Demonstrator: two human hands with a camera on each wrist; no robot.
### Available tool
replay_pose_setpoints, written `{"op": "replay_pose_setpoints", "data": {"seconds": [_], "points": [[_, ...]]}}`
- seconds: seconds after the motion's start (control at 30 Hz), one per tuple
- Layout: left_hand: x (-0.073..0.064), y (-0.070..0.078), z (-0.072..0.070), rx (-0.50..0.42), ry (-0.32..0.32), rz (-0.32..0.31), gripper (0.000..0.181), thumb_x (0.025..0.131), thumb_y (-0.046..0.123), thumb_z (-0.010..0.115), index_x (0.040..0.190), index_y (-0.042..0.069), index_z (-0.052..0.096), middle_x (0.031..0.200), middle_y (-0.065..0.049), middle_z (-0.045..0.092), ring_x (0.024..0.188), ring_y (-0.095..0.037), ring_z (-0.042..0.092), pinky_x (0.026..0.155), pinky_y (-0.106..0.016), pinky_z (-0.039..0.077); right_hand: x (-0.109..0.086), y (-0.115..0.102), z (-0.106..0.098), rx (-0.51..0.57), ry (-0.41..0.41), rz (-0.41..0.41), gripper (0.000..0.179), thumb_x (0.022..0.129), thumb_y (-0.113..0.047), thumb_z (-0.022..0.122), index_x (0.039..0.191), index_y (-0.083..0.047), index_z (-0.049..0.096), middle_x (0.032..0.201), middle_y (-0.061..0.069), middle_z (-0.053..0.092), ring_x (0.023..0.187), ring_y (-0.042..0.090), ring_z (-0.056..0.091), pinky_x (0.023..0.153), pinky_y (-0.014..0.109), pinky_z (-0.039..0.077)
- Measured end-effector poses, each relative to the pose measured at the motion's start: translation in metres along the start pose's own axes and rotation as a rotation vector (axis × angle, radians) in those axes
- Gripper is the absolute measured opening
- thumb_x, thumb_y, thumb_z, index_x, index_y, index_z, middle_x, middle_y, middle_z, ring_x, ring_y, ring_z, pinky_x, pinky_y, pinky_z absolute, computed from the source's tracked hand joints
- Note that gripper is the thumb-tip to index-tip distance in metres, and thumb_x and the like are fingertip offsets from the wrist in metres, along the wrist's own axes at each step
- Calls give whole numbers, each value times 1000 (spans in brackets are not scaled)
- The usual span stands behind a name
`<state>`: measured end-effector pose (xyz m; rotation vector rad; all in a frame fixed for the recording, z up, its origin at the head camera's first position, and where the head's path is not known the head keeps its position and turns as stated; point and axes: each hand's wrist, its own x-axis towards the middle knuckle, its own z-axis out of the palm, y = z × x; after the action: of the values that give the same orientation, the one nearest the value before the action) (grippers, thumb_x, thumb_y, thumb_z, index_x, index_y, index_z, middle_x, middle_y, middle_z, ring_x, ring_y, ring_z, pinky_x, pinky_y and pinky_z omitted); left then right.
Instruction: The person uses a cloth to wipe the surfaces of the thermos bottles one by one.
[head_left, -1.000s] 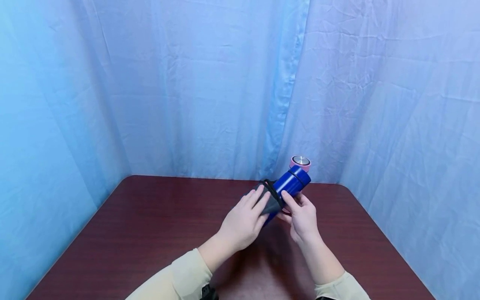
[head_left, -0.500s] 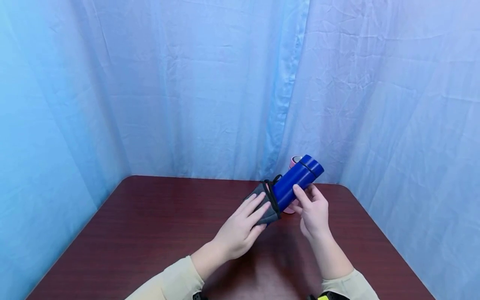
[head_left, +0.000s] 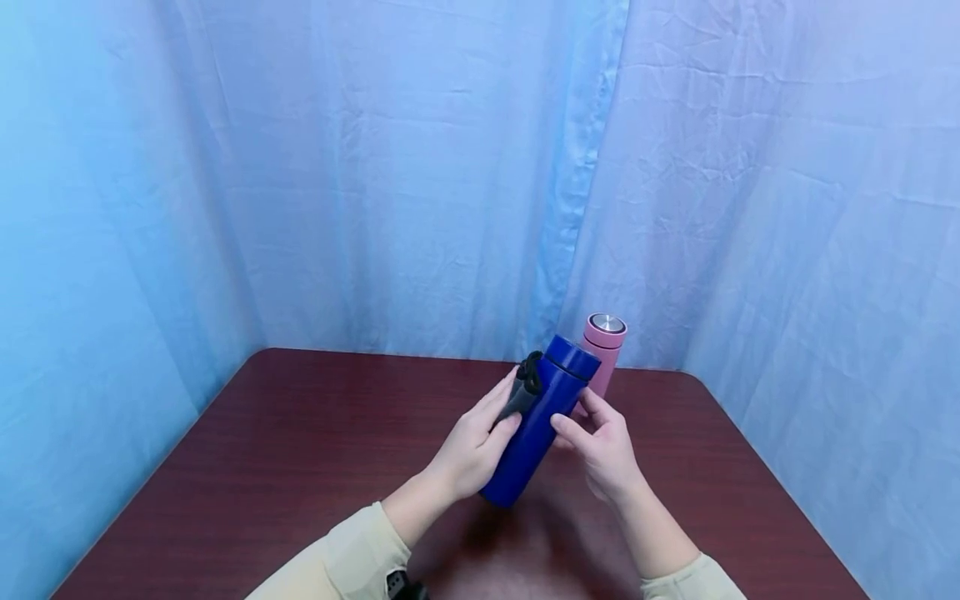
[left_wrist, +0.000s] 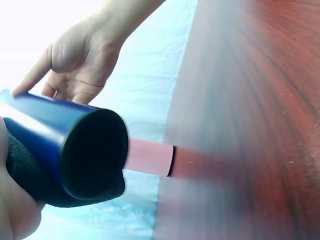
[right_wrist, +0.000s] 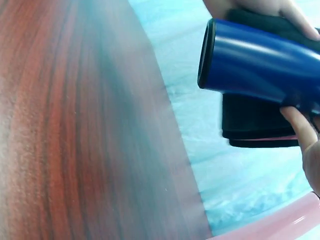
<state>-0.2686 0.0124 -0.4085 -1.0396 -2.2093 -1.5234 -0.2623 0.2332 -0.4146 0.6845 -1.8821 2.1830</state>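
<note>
My right hand [head_left: 609, 450] grips a blue thermos bottle [head_left: 536, 425] with thumb and fingers around its upper side. It leans over the table, lid up and to the right. My left hand [head_left: 467, 450] holds a dark grey fabric pouch [head_left: 517, 400] with a black cord, folded along the bottle's left side. In the left wrist view the bottle's dark round base [left_wrist: 95, 155] faces the camera, with the pouch cloth [left_wrist: 27, 165] alongside. The right wrist view shows the pouch [right_wrist: 255, 117] behind the bottle, outside of it.
A pink thermos bottle [head_left: 606, 335] with a silver-topped lid stands upright just behind my right hand, partly hidden by the blue one. Both hands are over a dark red wooden table [head_left: 315, 450]. Pale blue curtains [head_left: 450, 183] hang behind the table and along its sides.
The blue bottle has swung steeper and shifted left, so its lower end now shows below my left hand. The pouch, earlier spread across the bottle, is now gathered at its left side.
</note>
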Motion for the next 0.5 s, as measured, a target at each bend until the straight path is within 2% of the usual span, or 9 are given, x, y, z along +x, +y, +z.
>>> {"op": "replay_pose_setpoints", "data": {"seconds": [0.1, 0.2, 0.3, 0.37, 0.43, 0.5], "points": [[-7, -1, 1, -82, -21, -76, 50, 110, 28, 44, 159, 26, 37, 158, 9, 40, 137, -12, 47, 108, -42, 43, 0, -6, -4, 25, 5, -45, 51, 99, 8, 58, 148, 2, 48, 120, 15, 67, 102, 25, 70, 80, 44, 59], [-14, 0, 2, -93, -32, -100, 49, 110, 28, 45, 159, 26, 37, 158, 9, 40, 137, -10, 46, 109, -40, 42, 3, -11, -7, 72, 34, -75, 50, 99, 9, 57, 148, 2, 48, 120, 14, 68, 104, 26, 70, 80, 44, 59], [-18, 4, 4, -29, -21, -59, 52, 110, 27, 45, 160, 21, 34, 163, 8, 32, 146, -9, 34, 115, -40, 35, 7, -15, -11, 105, 51, -85, 50, 100, 8, 56, 149, 2, 46, 122, 15, 67, 106, 27, 70, 82, 44, 59], [-19, 8, 6, 28, 5, -16, 52, 110, 26, 46, 160, 19, 34, 166, 7, 27, 148, -9, 28, 116, -41, 33, 9, -15, -12, 81, 46, -91, 51, 100, 8, 56, 149, 2, 46, 122, 16, 67, 107, 27, 69, 83, 44, 58], [-17, 13, 9, 77, 40, 24, 53, 109, 25, 48, 160, 17, 35, 167, 7, 24, 150, -12, 26, 116, -43, 33, 10, -14, -13, -6, 19, -102, 53, 99, 9, 58, 150, 1, 46, 123, 16, 68, 107, 27, 69, 83, 43, 59], [-11, 18, 9, 79, 63, 37, 54, 108, 24, 48, 160, 17, 34, 167, 9, 22, 150, -12, 26, 116, -45, 33, 9, -12, -11, -91, -16, -116, 56, 96, 10, 62, 149, -1, 49, 124, 17, 68, 107, 28, 69, 84, 42, 59]]}}
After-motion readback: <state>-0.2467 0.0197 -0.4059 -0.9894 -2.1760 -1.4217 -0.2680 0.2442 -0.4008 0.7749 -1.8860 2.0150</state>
